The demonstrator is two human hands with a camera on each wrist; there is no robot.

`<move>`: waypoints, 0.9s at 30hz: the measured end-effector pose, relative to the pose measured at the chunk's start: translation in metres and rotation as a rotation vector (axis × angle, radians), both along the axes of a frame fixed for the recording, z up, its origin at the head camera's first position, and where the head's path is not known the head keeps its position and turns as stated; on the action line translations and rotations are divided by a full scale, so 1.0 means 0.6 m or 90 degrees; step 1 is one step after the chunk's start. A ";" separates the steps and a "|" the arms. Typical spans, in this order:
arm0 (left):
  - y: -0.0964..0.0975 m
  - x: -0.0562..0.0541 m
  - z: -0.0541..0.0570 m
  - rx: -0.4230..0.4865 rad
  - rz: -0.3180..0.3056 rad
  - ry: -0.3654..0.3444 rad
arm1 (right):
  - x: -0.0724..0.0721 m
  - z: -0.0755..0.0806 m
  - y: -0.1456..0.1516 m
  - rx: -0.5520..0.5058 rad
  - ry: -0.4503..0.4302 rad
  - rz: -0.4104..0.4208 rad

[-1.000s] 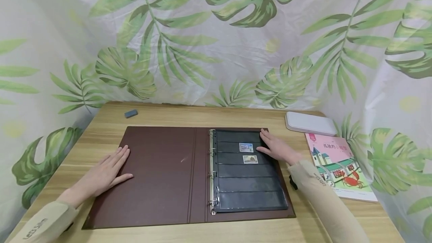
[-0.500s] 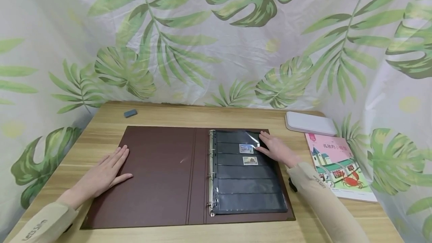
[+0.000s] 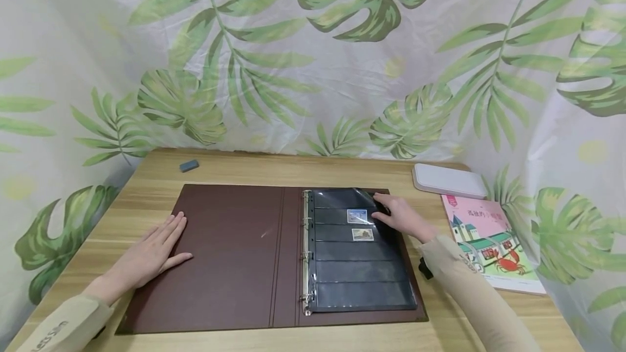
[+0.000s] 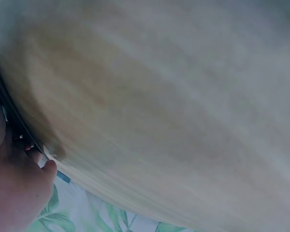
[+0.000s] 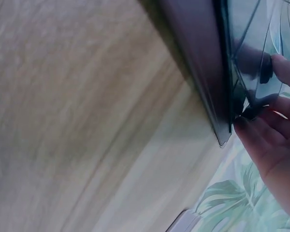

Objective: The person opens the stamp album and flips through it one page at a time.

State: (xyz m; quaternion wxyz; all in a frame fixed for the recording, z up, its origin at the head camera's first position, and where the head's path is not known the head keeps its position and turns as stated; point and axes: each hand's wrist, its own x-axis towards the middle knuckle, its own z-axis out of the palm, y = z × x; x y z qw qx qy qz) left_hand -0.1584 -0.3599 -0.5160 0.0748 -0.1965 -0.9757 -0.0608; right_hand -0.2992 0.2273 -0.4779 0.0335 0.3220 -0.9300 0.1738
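Observation:
A brown ring-binder stamp album (image 3: 230, 265) lies open on the table. On its right side, the metal rings hold a black stamp page (image 3: 364, 268) with clear strip pockets. Two small stamps, an upper one (image 3: 357, 216) and a lower one (image 3: 362, 234), sit in the pockets. My left hand (image 3: 149, 254) rests with straight fingers on the left cover's outer edge. At the page's top right corner, my right hand (image 3: 403, 216) pinches the page (image 5: 249, 29) between thumb and fingers. That corner bends up in the right wrist view, with the right hand (image 5: 275, 150) beside the cover edge.
A small blue-grey block (image 3: 188, 165) lies at the back left of the wooden table (image 3: 274, 170). To the right, a white case (image 3: 449, 179) stands behind a pink picture book (image 3: 494, 243). A leaf-patterned curtain (image 3: 274, 58) hangs behind.
The right hand's fingers have drawn slightly inward and curled at the page's top right corner, which now bends up. My left hand stays where it was.

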 end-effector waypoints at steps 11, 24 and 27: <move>0.000 -0.001 -0.001 0.000 -0.001 0.003 | 0.000 0.016 0.006 -0.117 -0.104 -0.186; 0.001 0.001 0.001 0.006 0.000 0.005 | 0.012 0.034 0.021 -0.294 -0.229 -0.275; 0.001 0.000 0.001 0.006 0.000 0.006 | 0.015 0.036 0.026 -0.293 -0.258 -0.270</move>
